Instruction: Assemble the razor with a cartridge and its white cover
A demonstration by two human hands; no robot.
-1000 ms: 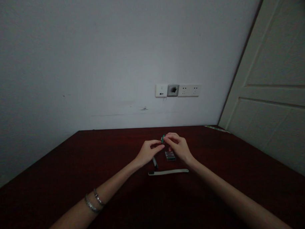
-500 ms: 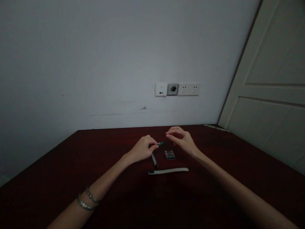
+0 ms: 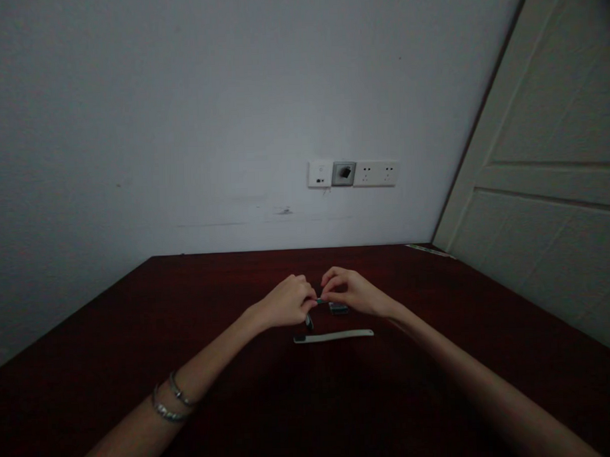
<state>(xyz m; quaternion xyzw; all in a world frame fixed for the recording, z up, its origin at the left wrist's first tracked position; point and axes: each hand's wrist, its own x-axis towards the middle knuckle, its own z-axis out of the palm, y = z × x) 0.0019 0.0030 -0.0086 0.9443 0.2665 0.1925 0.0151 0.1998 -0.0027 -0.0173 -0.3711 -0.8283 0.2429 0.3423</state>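
Note:
A small, thin greenish piece (image 3: 319, 300) sits pinched between the fingertips of my left hand (image 3: 289, 301). At its other end, the thumb and index finger of my right hand (image 3: 354, 292) are closed on it. Most of the piece is hidden by the fingers. Under my left hand a short, dark-and-pale slim handle (image 3: 309, 321) shows only in part. Close below my right fingers lies a small clear case (image 3: 338, 308) with something dark green in it. A long pale strip with a dark left end (image 3: 339, 335) lies flat nearer to me.
The dark red table (image 3: 231, 404) runs back to a grey wall (image 3: 206, 125). Sockets and switches (image 3: 352, 173) are set in the wall. A pale panelled door (image 3: 543, 180) stands on the right, and a thin patterned strip (image 3: 430, 251) lies at the table's back right edge.
My right hand has come down and left, its fingers closing on the greenish piece. My left hand has lowered slightly with the piece. The view has shifted a little.

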